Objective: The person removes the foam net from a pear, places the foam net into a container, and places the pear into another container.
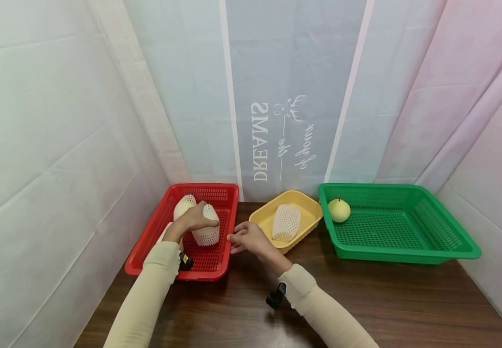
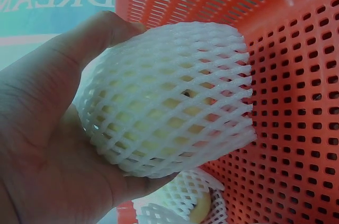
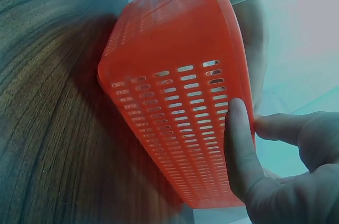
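My left hand (image 1: 193, 220) is inside the red basket (image 1: 205, 275), its fingers and thumb around a pear in a white foam net (image 1: 208, 236). In the left wrist view the pale pear shows through the mesh of that net (image 2: 169, 102), and the net's far end hangs loose past the fruit. Another netted pear (image 1: 183, 205) lies beside it in the basket, partly hidden by the hand. At the basket's right side, my right hand (image 1: 252, 240) pinches the rim, with the thumb against the outer wall (image 3: 201, 107) and a finger on the edge.
A yellow tray (image 1: 292, 197) with a white foam net (image 1: 286, 222) in it stands right of the red basket. Farther right, a green basket (image 1: 407, 253) holds a bare pear (image 1: 339, 210) in its left corner. All stand on a dark wooden table (image 1: 364, 290), with curtains behind.
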{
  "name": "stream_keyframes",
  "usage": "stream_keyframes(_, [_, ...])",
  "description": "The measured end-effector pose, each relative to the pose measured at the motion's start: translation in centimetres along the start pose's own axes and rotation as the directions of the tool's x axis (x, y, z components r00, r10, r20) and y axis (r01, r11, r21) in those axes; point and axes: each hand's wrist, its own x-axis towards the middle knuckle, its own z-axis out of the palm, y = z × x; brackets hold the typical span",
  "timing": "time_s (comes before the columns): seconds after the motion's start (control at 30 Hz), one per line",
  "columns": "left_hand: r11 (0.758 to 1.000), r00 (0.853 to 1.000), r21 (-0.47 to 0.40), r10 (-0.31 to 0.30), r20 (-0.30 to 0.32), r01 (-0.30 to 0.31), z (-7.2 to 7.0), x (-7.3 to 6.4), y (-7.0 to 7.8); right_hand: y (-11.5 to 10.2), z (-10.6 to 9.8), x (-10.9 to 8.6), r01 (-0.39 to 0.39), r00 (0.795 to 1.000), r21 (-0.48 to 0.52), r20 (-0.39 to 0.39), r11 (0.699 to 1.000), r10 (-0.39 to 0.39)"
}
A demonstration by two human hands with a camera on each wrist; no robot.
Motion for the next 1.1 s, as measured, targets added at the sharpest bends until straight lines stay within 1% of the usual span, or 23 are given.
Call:
stream_keyframes(0.2, [1.0,1.0,-0.014,0.009,-0.022,-0.009,-0.4,-0.2,0.7,0.2,-0.1,0.0,-0.005,1.0,0.042,0.02,0.999,0.004])
stream_keyframes(0.33, [1.0,0.999,-0.019,0.024,-0.039,-0.025,-0.7,-0.3,1.3,0.1,0.0,0.0,-0.014,1.0,0.046,0.023,0.999,0.013])
stream_keyframes(0.57, [0.998,0.996,-0.002,0.061,-0.071,-0.062,-1.0,-0.6,2.3,0.2,0.0,0.1,-0.019,1.0,0.049,0.023,0.999,0.018])
stream_keyframes(0.8, [0.995,0.991,-0.01,0.102,-0.09,-0.103,-1.5,-0.8,3.1,0.1,-0.1,-0.1,0.002,0.999,0.043,0.035,0.999,-0.003])
stream_keyframes(1.1, [0.991,0.984,-0.007,0.134,-0.115,-0.135,-1.9,-1.3,4.3,0.0,-0.2,0.0,-0.011,1.0,-0.001,0.026,1.0,0.011])
